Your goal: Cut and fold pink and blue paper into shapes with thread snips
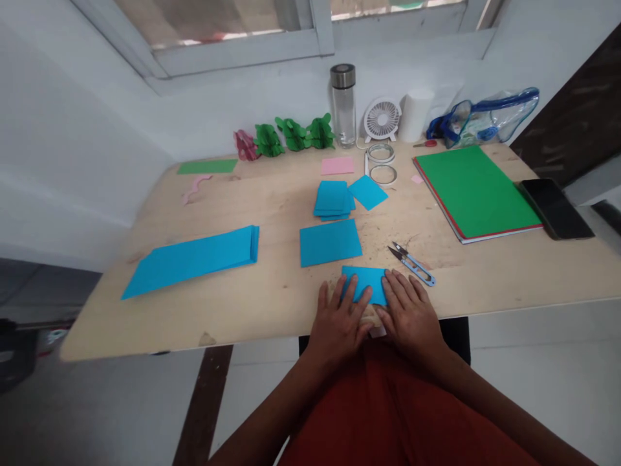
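Observation:
A small blue paper [365,277] lies at the table's front edge under both hands. My left hand [339,317] rests with spread fingers on its left part. On its right edge lie the fingertips of my right hand [410,310], the hand flat. Just behind is a larger blue rectangle [330,243]. Further back sit a stack of blue pieces [332,197] and a single blue square [368,192]. Long blue strips [194,259] lie to the left. Thread snips [412,264] with a light blue handle lie right of my right hand.
On the table [272,317], green sheets [480,191] and a phone [557,208] lie right. Along the wall stand green paper shapes [294,134], a bottle [344,107], a fan [382,120] and a clear pouch [495,118]. Tape rolls [383,175] lie before the fan.

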The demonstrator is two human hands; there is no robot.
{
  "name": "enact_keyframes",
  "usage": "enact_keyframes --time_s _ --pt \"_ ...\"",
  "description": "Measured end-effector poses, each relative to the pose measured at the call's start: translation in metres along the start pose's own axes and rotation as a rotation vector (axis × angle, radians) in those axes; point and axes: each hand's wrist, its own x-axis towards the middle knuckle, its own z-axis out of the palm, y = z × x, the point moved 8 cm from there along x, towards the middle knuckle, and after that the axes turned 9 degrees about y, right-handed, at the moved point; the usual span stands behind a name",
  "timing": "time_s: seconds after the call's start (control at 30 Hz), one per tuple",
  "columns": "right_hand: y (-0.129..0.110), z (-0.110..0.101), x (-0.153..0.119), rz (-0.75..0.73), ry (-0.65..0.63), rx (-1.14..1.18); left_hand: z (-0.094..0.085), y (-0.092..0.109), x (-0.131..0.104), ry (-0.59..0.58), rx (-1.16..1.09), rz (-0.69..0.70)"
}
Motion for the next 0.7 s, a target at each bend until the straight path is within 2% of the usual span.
enact_keyframes --time_s 0.47,0.7 --pt "0.008 0.002 0.008 -0.01 -0.056 -0.013 0.0 0.0 0.001 -0.024 0.005 -0.004" --pt "-0.007 -0.006 -0.009 -0.148 -0.039 0.016 -0.001 0.002 0.001 -0.022 -0.008 0.0"
